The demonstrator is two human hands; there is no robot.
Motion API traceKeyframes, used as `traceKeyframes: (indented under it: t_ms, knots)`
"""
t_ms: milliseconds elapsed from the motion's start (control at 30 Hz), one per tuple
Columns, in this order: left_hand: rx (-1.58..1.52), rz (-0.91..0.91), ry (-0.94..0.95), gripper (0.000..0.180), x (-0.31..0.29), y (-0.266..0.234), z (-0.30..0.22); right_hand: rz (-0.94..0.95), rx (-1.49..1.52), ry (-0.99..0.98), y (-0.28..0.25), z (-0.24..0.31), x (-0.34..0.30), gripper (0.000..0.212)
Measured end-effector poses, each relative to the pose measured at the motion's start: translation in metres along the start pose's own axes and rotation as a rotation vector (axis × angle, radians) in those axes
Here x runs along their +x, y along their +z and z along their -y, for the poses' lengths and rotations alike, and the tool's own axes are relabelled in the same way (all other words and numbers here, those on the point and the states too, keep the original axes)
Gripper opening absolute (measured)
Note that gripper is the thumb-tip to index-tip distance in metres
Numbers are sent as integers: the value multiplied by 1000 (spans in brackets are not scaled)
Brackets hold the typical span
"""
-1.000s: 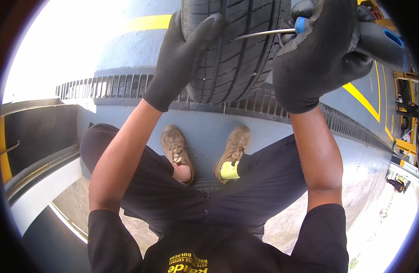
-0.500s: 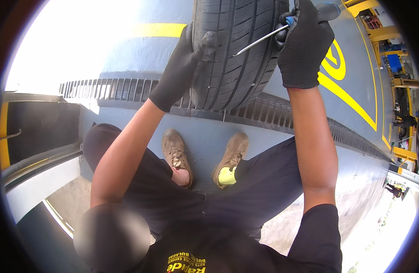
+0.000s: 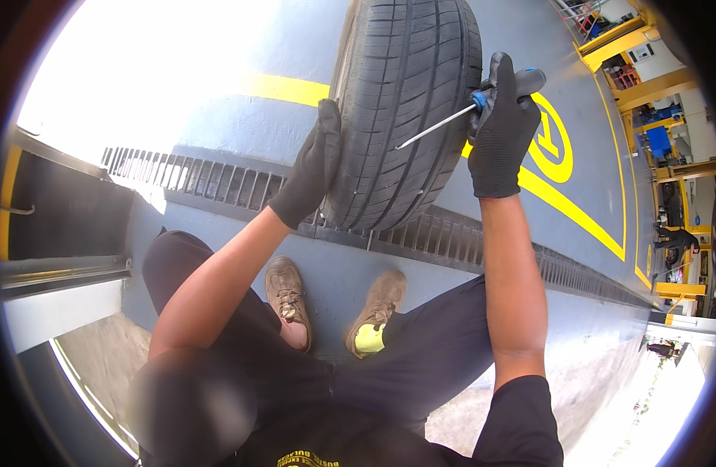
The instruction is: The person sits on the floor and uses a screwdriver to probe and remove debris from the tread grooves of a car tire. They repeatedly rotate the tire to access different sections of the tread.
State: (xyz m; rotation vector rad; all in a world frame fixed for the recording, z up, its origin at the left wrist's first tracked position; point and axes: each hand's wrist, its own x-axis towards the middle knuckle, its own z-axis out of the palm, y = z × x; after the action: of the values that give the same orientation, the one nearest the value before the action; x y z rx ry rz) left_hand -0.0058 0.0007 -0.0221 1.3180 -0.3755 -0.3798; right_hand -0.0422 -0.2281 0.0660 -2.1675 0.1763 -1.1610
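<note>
Two gloved hands on the go, head view, the only cam: tyre [image 3: 404,101] stands upright in front of the person, tread facing them, lower edge by the drain grate [image 3: 443,243]. L hand [image 3: 317,159] lies flat along the tyre's L shoulder, fingers pressed together more or less, not wrapped round anything. R hand [image 3: 504,132] is at the tyre's R side, fingers curled round a screwdriver [image 3: 438,126], one digit sticking up; exact grip under the glove, can't tell. Handle pokes out up-right past the hand, thin shaft slants down-left across the tread, tip abt mid-tread by a groove. Touching rubber or just over it? Can't tell from this angle.

Doing it well, imo: L palm firm on the shoulder so the tyre can't roll or tip, L fingers well clear of the tip's line. R wrist steady, shaft low, tip run along the groove w/ light pressure; a hard jab could prob. skid off or nick the rubber. Eyes on the tip, turn the tyre a bit at a time.

Footing's OK: brown shoes [image 3: 288,294] apart on the grey floor [image 3: 334,268], knees wide. Far R, a co-worker [image 3: 675,243] near yellow equipment [image 3: 680,290], well away.
</note>
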Motion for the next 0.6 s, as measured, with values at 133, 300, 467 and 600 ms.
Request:
traceKeyframes:
  t_ms: [133, 300, 467, 600]
  knots:
    - [78, 3, 54, 87, -12, -6, -4, 35, 554, 638, -6, 47, -2, 38]
    - [-77, 64, 7, 90, -1, -3, -9, -62, 587, 495, -13, 81, -1, 39]
    - [-52, 21, 25, 96, 2, -3, 0, -105, 587, 86, -12, 102, -22, 24]
    - [157, 63, 151, 88, 6, -1, -4, -101, 531, -112, -5, 95, -28, 16]
